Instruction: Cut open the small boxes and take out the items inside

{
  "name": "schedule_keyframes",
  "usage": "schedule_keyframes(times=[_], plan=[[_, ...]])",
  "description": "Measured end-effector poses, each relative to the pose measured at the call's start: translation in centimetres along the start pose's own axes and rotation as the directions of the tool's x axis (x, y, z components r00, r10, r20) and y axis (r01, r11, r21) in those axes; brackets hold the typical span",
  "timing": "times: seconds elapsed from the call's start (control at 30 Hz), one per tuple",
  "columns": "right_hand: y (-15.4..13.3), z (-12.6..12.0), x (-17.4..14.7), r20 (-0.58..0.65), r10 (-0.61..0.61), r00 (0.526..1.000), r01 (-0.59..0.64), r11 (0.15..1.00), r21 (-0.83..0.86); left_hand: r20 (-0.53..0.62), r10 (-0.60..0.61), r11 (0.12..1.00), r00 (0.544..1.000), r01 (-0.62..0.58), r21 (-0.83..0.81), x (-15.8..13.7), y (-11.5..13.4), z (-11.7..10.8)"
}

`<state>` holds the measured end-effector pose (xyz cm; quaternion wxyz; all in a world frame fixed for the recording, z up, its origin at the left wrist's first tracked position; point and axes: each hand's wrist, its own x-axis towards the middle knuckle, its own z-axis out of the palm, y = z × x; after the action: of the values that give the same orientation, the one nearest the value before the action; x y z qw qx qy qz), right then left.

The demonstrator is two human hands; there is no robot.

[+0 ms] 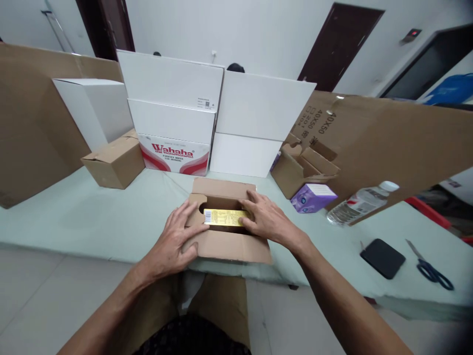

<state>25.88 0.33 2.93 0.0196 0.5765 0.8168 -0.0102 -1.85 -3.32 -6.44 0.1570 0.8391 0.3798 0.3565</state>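
Note:
An open brown cardboard box (232, 247) sits before me at the table's front edge, its flaps folded out. Inside its opening lies a narrow yellow box (223, 217) with a barcode at its left end. My left hand (177, 239) rests open on the carton's left flap, fingers spread, with one fingertip by the yellow box's near left corner. My right hand (266, 217) reaches over the carton's right side. Its thumb and fingers are around the right end of the yellow box, which they partly hide.
White panels and a Wahaha carton (175, 155) stand behind. At left is a closed brown box (116, 160). To the right are an open carton (291, 172), a purple box (313, 198), a water bottle (360, 203), a black flat case (383, 258) and scissors (430, 271).

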Motion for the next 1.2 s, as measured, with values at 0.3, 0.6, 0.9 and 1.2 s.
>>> schedule_keyframes(times=[0.3, 0.6, 0.9, 1.2], plan=[[2.3, -0.2, -0.5, -0.18, 0.113, 0.977, -0.041, 0.93, 0.365, 0.202, 0.125, 0.951, 0.971, -0.175, 0.254, 4.5, 1.3, -2.6], [6.7, 1.9, -3.8, -0.253, 0.121, 0.96, -0.136, 0.99, -0.043, -0.227, -0.305, 0.903, 0.925, 0.356, 0.239, 1.8, 0.0, -0.7], [1.5, 0.3, -1.7, 0.013, -0.145, 0.989, 0.144, 0.966, -0.215, -0.153, -0.576, 0.813, 0.803, 0.582, -0.008, 1.1, 0.5, 0.9], [0.9, -1.1, -0.1, 0.085, -0.112, 0.99, 0.125, 0.979, -0.16, -0.302, -0.539, 0.834, 0.787, 0.55, -0.055, 1.0, 0.4, 3.2]])
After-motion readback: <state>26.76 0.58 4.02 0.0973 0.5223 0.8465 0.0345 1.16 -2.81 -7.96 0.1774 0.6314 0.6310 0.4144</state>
